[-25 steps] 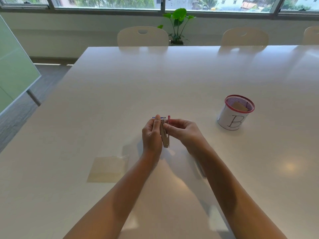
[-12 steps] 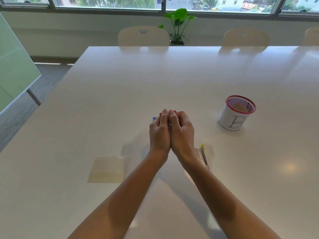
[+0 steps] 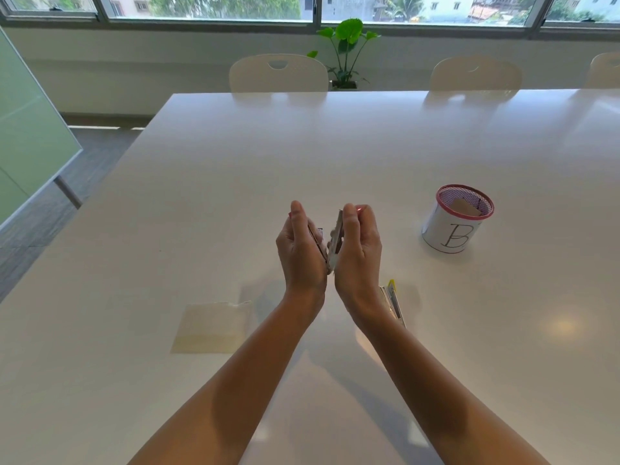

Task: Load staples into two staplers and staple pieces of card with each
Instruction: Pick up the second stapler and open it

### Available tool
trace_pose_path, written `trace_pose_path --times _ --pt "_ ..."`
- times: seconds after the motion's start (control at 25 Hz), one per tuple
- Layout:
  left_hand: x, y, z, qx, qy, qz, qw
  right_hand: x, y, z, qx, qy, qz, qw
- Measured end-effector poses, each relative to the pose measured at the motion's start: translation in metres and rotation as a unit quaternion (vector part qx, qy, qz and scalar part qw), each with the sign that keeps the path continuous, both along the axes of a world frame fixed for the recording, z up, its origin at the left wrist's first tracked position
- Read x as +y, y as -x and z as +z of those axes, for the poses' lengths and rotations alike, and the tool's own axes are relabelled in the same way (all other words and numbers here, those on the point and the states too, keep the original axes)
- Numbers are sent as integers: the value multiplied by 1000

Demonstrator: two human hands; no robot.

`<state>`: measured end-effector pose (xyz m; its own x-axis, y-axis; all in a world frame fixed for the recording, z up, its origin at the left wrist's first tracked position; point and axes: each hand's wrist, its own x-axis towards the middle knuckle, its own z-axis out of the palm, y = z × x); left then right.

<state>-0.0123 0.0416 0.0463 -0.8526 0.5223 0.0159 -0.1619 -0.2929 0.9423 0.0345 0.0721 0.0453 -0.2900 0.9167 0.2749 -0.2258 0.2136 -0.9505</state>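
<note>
1. Both hands were raised over the middle of the table, and between them they held a red stapler hinged apart into a V.
2. The left hand gripped one half with fingers wrapped round it; the right hand gripped the other half, fingers curled over its top edge.
3. Whether staples were in the opened channel could not be told; the hands covered most of it.
4. A second stapler, yellow-tipped, lay on the table just beside the right wrist, partly hidden by the forearm. It appeared to be lying opened, though its load could not be read.
5. A pale card lay flat to the left, well apart from the hands, and no staple showed in it at this size.
6. A cup marked B stood to the right with a brown piece inside, possibly more card.
7. Judged from this, the work sat in the loading stage of the red stapler. Closing it, stapling card with it, and the same test with the yellow one all seemed left to do.
</note>
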Motion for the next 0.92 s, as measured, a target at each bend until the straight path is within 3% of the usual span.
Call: trace_pose_path --times 0.2,0.4,0.64,0.92 --pt "1 17 7 -22 -20 84 996 4 -8 -4 -42 -5 -16 999" --pt "4 30 9 -83 -34 122 988 7 -6 -9 24 192 51 980" --pt "3 36 8 -208 -116 84 968 14 -10 -11 71 277 54 957" --pt "-6 43 -4 -277 -95 -25 956 37 -22 0 158 269 20 950"
